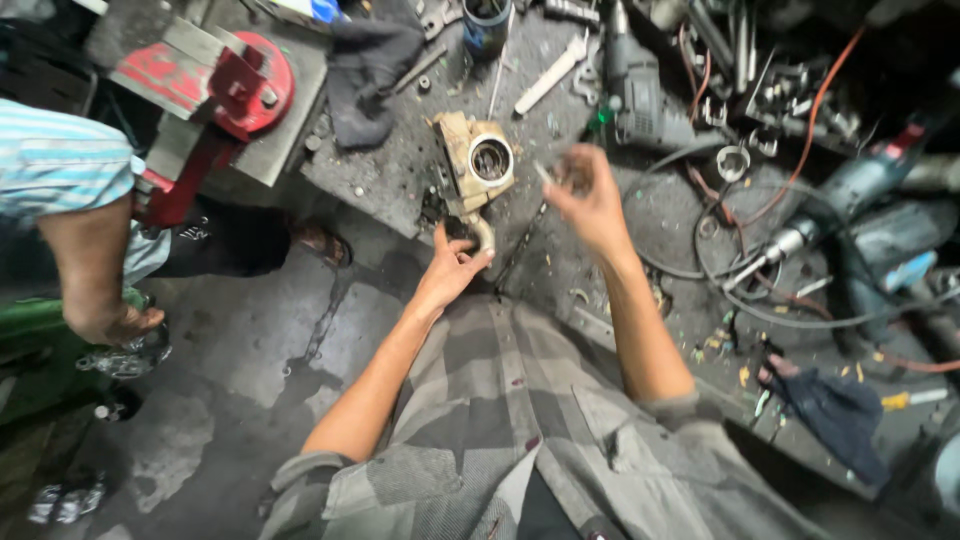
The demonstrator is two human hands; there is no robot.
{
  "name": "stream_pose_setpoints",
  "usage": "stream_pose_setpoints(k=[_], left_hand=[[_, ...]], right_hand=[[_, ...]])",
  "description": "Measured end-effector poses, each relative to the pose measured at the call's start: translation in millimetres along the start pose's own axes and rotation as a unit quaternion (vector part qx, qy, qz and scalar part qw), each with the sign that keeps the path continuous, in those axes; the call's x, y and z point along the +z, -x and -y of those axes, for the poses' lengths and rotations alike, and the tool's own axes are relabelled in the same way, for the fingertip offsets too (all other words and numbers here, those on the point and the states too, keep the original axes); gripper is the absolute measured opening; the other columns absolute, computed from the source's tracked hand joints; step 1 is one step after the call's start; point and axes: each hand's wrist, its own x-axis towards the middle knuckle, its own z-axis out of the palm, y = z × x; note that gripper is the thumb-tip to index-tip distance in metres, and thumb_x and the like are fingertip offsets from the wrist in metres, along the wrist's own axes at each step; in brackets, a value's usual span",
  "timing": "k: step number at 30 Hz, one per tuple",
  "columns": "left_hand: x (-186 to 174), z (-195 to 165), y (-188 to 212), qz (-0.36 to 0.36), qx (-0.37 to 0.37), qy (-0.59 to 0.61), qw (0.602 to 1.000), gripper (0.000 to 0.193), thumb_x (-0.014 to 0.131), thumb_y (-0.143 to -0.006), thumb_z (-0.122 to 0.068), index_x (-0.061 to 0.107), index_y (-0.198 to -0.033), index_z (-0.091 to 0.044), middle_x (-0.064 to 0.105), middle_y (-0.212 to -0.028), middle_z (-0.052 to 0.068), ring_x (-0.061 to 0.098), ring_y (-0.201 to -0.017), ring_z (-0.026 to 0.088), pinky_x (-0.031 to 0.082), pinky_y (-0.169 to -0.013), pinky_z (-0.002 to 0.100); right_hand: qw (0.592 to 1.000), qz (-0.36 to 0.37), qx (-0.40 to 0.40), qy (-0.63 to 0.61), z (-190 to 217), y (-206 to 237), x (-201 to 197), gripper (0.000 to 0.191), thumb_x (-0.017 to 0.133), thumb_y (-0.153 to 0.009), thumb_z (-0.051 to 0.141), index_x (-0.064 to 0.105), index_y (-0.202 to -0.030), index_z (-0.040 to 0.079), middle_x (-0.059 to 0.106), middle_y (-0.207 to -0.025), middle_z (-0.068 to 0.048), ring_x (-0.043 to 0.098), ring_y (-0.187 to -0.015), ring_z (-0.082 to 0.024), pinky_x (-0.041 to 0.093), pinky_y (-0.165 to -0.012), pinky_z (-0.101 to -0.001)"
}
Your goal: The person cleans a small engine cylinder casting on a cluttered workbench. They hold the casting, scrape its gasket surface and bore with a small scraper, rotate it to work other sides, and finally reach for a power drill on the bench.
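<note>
The left hand [450, 268] grasped the lower end of a tan metal housing [474, 160] lying on the grimy workbench [400, 170]. At two o'clock, the right hand [588, 195] pinched a small blurred part; a co-worker's arm [90, 270] hung at nine o'clock

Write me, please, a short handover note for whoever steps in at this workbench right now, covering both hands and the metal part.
Left hand: gripping the lower end of the tan metal housing, which lies at the bench edge.
Right hand: raised above the bench, fingers pinched; what it holds is blurred, too small to tell.
Housing's round bore faces up, open.
Nearby: wrench, power drill, dark rag, red vise.
Another person's arm is at the left.
</note>
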Motion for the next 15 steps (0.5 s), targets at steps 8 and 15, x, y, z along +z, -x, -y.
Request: stream_pose_setpoints(k=[8,15], left_hand=[[17,-26,-23,-0.078,0.097,0.051,0.991,0.095,0.084,-0.088,-0.038,0.026,-0.15,0.004,0.056,-0.139,0.014,0.054,-0.128,0.023,0.042,-0.108,0.035],[18,-44,-20,0.046,-0.022,0.419,0.906,0.051,0.049,-0.093,-0.052,0.053,-0.123,-0.011,0.07,-0.097,0.008,0.071,-0.078,0.022,0.061,-0.075,0.04]], right_hand=[[0.985,0.066,0.077,-0.137,22,55,-24,0.032,0.062,-0.098,0.02,0.061,-0.123,0.0,0.071,-0.099,-0.005,0.065,-0.064,-0.014,0.052,-0.05,-0.0288],[0.984,0.041,0.134,-0.111,26,79,-3,0.044,0.055,-0.1,0.027,0.054,-0.142,0.014,0.068,-0.094,-0.005,0.048,-0.051,-0.008,0.034,-0.041,-0.0244]])
